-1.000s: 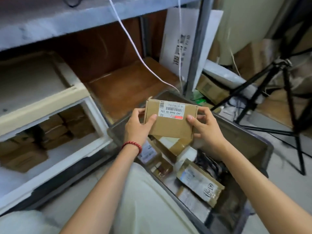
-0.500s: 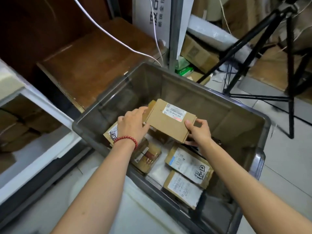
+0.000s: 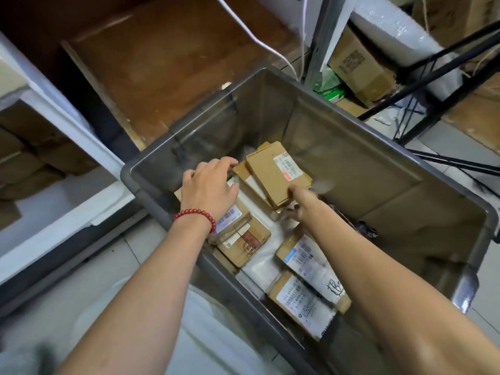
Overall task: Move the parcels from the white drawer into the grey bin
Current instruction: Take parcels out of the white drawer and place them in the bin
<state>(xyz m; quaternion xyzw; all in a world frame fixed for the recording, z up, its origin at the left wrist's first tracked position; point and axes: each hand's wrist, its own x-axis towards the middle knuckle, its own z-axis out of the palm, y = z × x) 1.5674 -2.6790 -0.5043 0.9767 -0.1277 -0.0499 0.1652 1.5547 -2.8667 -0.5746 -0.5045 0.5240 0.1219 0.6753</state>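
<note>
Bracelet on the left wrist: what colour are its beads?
The bracelet is red; the head view shows it best.

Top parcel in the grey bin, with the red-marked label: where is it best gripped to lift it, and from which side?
Probably by its two long edges, from above and the near side. The top parcel lies slightly tilted on the stack, edges exposed, while the grey bin wall crowds its far end. The right hand pinches its near corner.

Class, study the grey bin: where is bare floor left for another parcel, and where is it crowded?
Free: the grey bin floor right of the top parcel and right hand, up to the far-right wall. Crowded: the near-left side, where parcels overlap around the left hand.
</note>
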